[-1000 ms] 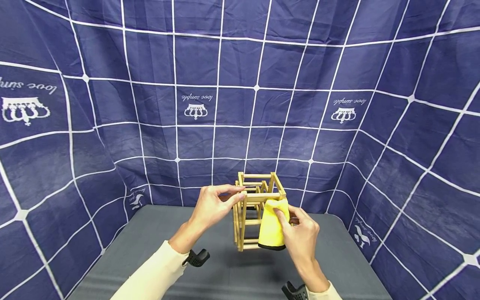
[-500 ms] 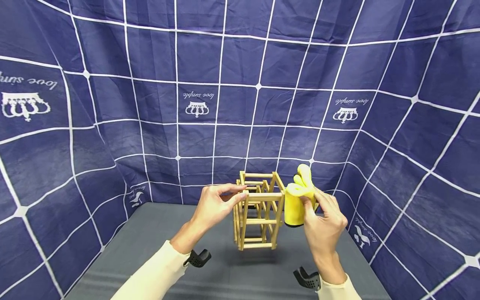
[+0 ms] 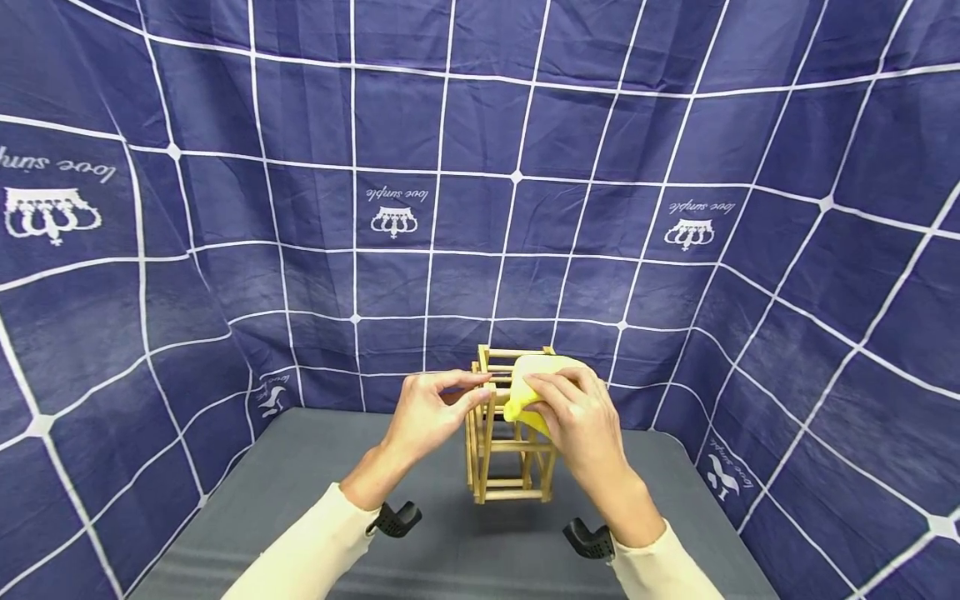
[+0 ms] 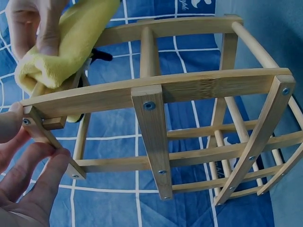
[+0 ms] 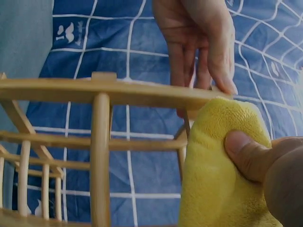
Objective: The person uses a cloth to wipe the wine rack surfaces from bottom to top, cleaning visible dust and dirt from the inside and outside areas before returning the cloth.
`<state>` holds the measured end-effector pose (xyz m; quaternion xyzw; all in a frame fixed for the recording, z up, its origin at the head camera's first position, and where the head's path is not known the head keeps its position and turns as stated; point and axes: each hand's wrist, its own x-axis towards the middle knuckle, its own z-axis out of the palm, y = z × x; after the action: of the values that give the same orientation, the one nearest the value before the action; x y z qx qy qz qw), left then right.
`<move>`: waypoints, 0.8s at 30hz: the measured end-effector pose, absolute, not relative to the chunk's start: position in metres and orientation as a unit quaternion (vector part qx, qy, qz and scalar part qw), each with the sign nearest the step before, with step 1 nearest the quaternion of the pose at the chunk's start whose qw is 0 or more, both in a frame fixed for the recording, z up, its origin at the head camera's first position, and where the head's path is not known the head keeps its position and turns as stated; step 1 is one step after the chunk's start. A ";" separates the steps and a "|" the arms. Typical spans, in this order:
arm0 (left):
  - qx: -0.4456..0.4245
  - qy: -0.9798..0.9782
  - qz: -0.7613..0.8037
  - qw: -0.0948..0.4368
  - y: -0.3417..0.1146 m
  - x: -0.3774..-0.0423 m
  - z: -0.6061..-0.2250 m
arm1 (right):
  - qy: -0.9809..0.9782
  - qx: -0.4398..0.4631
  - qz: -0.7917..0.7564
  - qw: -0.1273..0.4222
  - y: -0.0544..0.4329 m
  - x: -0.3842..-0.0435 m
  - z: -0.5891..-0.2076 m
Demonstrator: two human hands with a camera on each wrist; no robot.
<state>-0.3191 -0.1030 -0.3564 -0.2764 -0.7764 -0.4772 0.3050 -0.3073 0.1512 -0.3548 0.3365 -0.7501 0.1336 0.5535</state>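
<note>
A small wooden rack (image 3: 517, 447), built of slats and round rods, stands in front of me. My left hand (image 3: 431, 415) pinches its near left top corner; in the left wrist view the thumb lies at the corner, the fingers (image 4: 45, 177) curled at the post below. My right hand (image 3: 588, 421) holds a folded yellow cloth (image 3: 551, 365) around the near top rod, which the cloth partly hides. In the right wrist view my thumb (image 5: 248, 153) presses into the fuzzy cloth (image 5: 213, 165), close to the left hand (image 5: 203, 42).
The rack rests on a grey-covered table (image 3: 337, 454). A blue curtain (image 3: 480, 208) with white grid lines surrounds the back and both sides. Black wrist mounts (image 3: 397, 518) hang beneath both forearms.
My right hand took the yellow cloth off the rack's near right post, out to the right, then back left onto the near top rod. The left hand stayed at its corner.
</note>
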 end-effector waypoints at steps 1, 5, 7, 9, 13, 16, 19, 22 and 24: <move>-0.276 -0.777 -0.477 0.306 -0.104 -0.319 -0.356 | -0.748 0.343 0.131 0.553 0.147 -0.308 -0.354; -0.270 -0.773 -0.485 0.307 -0.106 -0.319 -0.355 | -0.742 0.367 0.117 0.548 0.132 -0.310 -0.352; -0.266 -0.772 -0.488 0.307 -0.106 -0.318 -0.355 | -0.746 0.369 0.106 0.543 0.128 -0.310 -0.351; -0.266 -0.771 -0.490 0.308 -0.107 -0.318 -0.356 | -0.752 0.366 0.095 0.539 0.129 -0.308 -0.349; -0.276 -0.772 -0.483 0.309 -0.105 -0.318 -0.356 | -0.766 0.341 0.077 0.539 0.144 -0.303 -0.346; -0.280 -0.773 -0.479 0.308 -0.104 -0.319 -0.356 | -0.772 0.319 0.080 0.543 0.159 -0.299 -0.346; -0.278 -0.772 -0.480 0.311 -0.103 -0.318 -0.357 | -0.777 0.314 0.084 0.539 0.168 -0.298 -0.347; -0.275 -0.770 -0.482 0.315 -0.103 -0.318 -0.358 | -0.774 0.320 0.089 0.539 0.171 -0.298 -0.349; -0.275 -0.771 -0.481 0.315 -0.103 -0.318 -0.359 | -0.768 0.322 0.101 0.544 0.172 -0.298 -0.351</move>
<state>-0.3177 -0.1028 -0.3588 -0.2752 -0.7707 -0.4808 0.3148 -0.2977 0.1724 -0.3506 0.3217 -0.7683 0.1009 0.5441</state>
